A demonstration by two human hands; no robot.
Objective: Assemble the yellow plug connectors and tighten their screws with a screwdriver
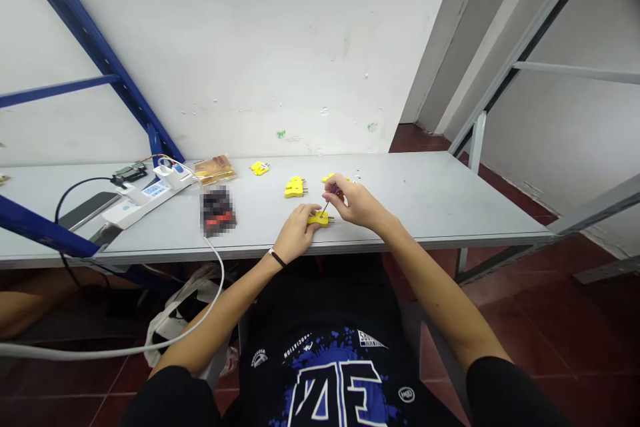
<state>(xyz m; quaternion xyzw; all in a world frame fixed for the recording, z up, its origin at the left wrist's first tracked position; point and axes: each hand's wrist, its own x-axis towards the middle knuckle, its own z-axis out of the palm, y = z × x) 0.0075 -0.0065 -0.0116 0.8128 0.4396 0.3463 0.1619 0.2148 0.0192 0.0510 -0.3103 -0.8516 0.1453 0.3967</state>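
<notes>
Yellow plug (320, 218), long axis along the surface's (425, 213) front edge, clenched by my left fingers (305, 221); small screwdriver (326, 207) pinched in my right fingers (336, 190), tip at the plug.

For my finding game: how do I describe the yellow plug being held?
On the long pale grey table, find the left hand and right hand near the front edge. Between them sits a small yellow plug with two metal pins, the only one held: the left hand grips it, the right brings a thin tool to it.

Yellow plugs (319, 218), white power strip (148, 200), grey tabletop (410, 197), blue shelf frame (95, 57), black T-shirt (320, 307) with blue splatter print.
</notes>
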